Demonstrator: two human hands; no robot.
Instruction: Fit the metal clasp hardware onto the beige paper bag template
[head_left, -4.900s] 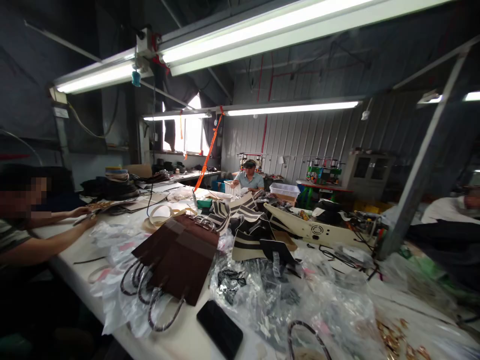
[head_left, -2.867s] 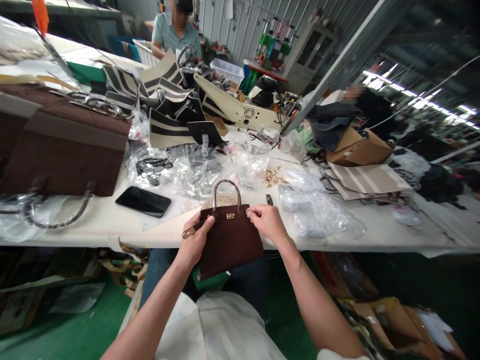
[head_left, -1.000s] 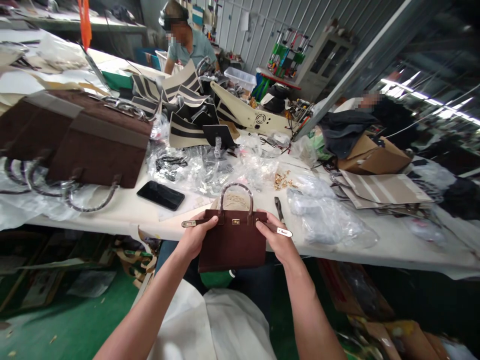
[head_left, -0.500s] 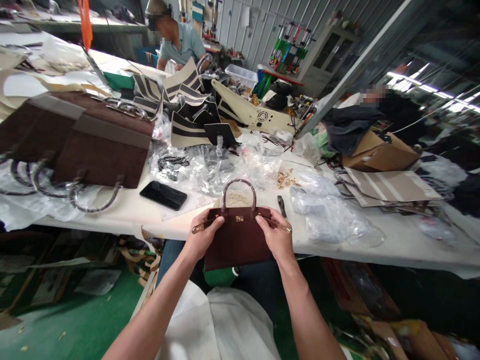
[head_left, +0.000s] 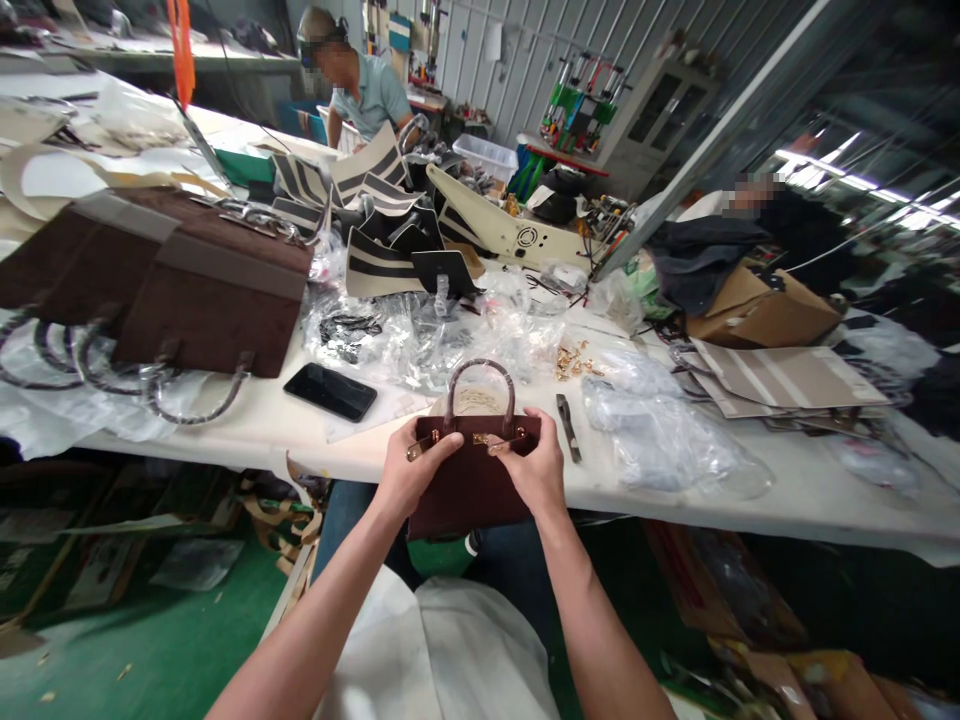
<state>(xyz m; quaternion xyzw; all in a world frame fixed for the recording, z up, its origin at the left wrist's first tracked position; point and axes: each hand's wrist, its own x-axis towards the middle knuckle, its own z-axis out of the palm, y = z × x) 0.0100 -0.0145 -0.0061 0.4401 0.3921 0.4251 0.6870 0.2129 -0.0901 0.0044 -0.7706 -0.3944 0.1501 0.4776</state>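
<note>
I hold a small brown suede handbag (head_left: 472,490) upright at the near edge of the white table (head_left: 750,490). Its wrapped loop handle (head_left: 480,372) stands above the top. My left hand (head_left: 409,475) grips the bag's left upper corner, thumb on a gold-tipped strap. My right hand (head_left: 529,470) grips the right upper side, its fingers pinching the other strap end toward the gold clasp at the middle. Both hands are closed on the bag.
A black phone (head_left: 330,391) lies left of the bag. Bigger brown bags (head_left: 202,300) with loop handles lie at left. Clear plastic bags (head_left: 660,440), gold hardware (head_left: 574,360), striped panels (head_left: 375,265) and a cardboard box (head_left: 757,310) cover the table. Other people work at the far end and right.
My view dropped from the room to my hands and the bag. Over the last second both strap ends, spread out sideways, have been folded inward toward the clasp.
</note>
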